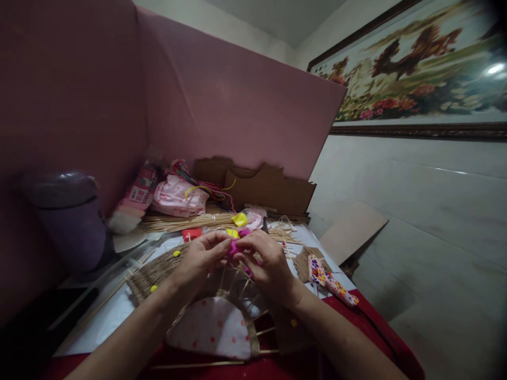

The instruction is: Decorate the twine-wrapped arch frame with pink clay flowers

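Note:
My left hand (200, 258) and my right hand (267, 261) meet over the table, fingers pinched together on a small magenta piece (233, 248) between them. Under the hands lies a half-woven straw fan (158, 272) with bare spokes and a polka-dot fabric centre (214, 327). Small yellow dots (153, 288) sit on its weave. Yellow and pink bits (240, 219) lie just beyond my fingers.
A purple lidded bin (67, 216) stands at left. Bundled straw sticks (182, 221), pink fabric (178, 195) and torn cardboard (257, 187) fill the back against a pink board. A flower-patterned tool (330, 282) lies right of the fan. A tiled wall and framed picture are at right.

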Action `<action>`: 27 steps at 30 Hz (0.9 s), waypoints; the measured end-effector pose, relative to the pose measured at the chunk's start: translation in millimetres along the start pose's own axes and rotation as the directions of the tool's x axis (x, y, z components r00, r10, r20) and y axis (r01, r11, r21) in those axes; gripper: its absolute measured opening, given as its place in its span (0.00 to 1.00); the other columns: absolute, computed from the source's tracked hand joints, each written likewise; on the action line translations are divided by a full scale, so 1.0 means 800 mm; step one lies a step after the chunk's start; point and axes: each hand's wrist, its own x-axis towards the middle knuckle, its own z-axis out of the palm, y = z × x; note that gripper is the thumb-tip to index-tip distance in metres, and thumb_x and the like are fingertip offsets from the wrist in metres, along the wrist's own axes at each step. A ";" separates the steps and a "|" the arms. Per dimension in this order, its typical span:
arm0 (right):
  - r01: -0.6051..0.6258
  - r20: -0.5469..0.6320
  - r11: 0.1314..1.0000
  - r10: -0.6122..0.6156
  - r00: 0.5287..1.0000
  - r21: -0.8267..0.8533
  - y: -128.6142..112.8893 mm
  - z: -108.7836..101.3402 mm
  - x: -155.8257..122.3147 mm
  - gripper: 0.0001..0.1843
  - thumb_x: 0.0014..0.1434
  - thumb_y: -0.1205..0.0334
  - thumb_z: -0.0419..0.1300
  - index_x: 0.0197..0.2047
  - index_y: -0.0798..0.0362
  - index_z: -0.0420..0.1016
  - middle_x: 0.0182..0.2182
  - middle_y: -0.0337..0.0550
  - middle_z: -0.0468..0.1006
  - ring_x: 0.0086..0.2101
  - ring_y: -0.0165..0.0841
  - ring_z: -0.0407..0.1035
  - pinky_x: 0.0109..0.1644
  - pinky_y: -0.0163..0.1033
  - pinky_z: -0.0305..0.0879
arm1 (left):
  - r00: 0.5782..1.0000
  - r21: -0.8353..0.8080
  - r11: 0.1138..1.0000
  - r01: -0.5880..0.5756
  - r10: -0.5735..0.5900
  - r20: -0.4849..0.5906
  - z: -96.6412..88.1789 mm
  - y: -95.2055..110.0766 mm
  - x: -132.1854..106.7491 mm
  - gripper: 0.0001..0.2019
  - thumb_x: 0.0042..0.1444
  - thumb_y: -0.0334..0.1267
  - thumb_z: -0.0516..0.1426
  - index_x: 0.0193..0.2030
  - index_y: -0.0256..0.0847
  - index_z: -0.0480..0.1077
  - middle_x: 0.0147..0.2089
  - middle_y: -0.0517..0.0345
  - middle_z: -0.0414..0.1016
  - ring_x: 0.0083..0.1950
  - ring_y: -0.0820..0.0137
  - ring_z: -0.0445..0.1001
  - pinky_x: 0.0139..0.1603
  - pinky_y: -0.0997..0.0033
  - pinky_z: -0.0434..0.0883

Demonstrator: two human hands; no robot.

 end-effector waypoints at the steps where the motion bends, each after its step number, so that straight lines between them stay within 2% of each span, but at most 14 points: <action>1: -0.006 -0.003 1.000 0.006 1.000 -0.002 0.000 0.000 -0.001 0.05 0.59 0.68 0.57 0.39 0.54 0.72 0.32 0.45 0.74 0.35 0.35 0.66 0.41 0.41 0.63 | 1.000 0.024 1.000 -0.007 0.007 0.010 0.000 0.000 -0.001 0.13 0.48 0.44 0.63 0.34 0.36 0.72 0.29 0.56 0.76 0.28 0.74 0.73 0.30 0.76 0.68; 6: 0.014 0.006 0.999 -0.015 1.000 0.046 0.004 -0.001 -0.004 0.05 0.58 0.71 0.57 0.36 0.53 0.73 0.31 0.44 0.75 0.34 0.35 0.67 0.39 0.40 0.63 | 0.998 0.142 0.989 -0.027 0.018 0.063 0.000 0.001 -0.001 0.11 0.46 0.39 0.65 0.33 0.35 0.72 0.27 0.58 0.75 0.26 0.75 0.71 0.29 0.75 0.67; 15: -0.004 0.064 0.996 -0.002 0.998 0.089 0.006 0.003 -0.013 0.04 0.56 0.70 0.59 0.34 0.54 0.74 0.30 0.43 0.76 0.33 0.33 0.68 0.39 0.39 0.63 | 1.000 0.173 0.984 -0.026 0.024 0.013 0.001 -0.008 0.004 0.09 0.41 0.35 0.65 0.25 0.36 0.68 0.21 0.63 0.69 0.22 0.78 0.65 0.25 0.78 0.62; 17: -0.049 0.069 0.990 0.040 0.997 0.135 0.003 0.005 -0.014 0.02 0.55 0.68 0.60 0.32 0.54 0.74 0.28 0.42 0.76 0.31 0.32 0.68 0.38 0.38 0.63 | 0.999 0.162 0.986 -0.031 0.032 -0.004 0.004 -0.007 0.002 0.09 0.40 0.33 0.65 0.24 0.36 0.68 0.21 0.63 0.69 0.22 0.78 0.65 0.24 0.79 0.61; 19: -0.172 0.012 0.952 0.175 0.985 0.252 0.004 0.005 -0.012 0.03 0.55 0.66 0.60 0.29 0.53 0.73 0.26 0.39 0.75 0.29 0.30 0.67 0.34 0.36 0.63 | 0.998 0.094 0.994 -0.055 0.059 -0.033 0.008 -0.003 0.000 0.08 0.39 0.31 0.64 0.23 0.36 0.67 0.21 0.64 0.68 0.22 0.79 0.64 0.23 0.79 0.61; 21: -0.308 -0.085 0.845 0.380 0.921 0.436 0.011 0.002 -0.008 0.05 0.55 0.62 0.61 0.29 0.53 0.73 0.24 0.37 0.73 0.24 0.27 0.65 0.30 0.34 0.62 | 0.992 -0.021 0.995 -0.096 0.094 -0.078 0.009 0.005 -0.002 0.07 0.41 0.31 0.63 0.24 0.37 0.67 0.21 0.64 0.68 0.22 0.79 0.63 0.23 0.80 0.61; 24: -0.342 -0.185 0.657 0.596 0.781 0.672 0.032 -0.005 -0.002 0.09 0.54 0.57 0.62 0.32 0.54 0.73 0.22 0.34 0.71 0.20 0.25 0.61 0.24 0.32 0.60 | 0.973 -0.130 0.980 -0.151 0.124 -0.193 0.004 0.020 -0.002 0.09 0.42 0.30 0.63 0.33 0.38 0.72 0.27 0.61 0.72 0.26 0.77 0.67 0.27 0.79 0.65; 25: -0.334 -0.189 0.618 0.627 0.756 0.712 0.038 -0.006 0.000 0.10 0.53 0.56 0.63 0.32 0.54 0.74 0.21 0.34 0.71 0.19 0.24 0.61 0.23 0.31 0.59 | 0.969 -0.151 0.974 -0.166 0.132 -0.211 0.002 0.024 -0.001 0.11 0.42 0.30 0.64 0.35 0.38 0.73 0.28 0.60 0.73 0.28 0.77 0.68 0.28 0.79 0.66; 27: -0.347 -0.156 0.582 0.644 0.749 0.736 0.046 -0.007 0.001 0.11 0.52 0.55 0.64 0.32 0.54 0.74 0.20 0.34 0.70 0.18 0.24 0.60 0.23 0.31 0.58 | 0.965 -0.171 0.969 -0.179 0.140 -0.221 -0.002 0.029 0.000 0.13 0.42 0.31 0.64 0.38 0.36 0.74 0.29 0.57 0.74 0.28 0.76 0.69 0.29 0.79 0.66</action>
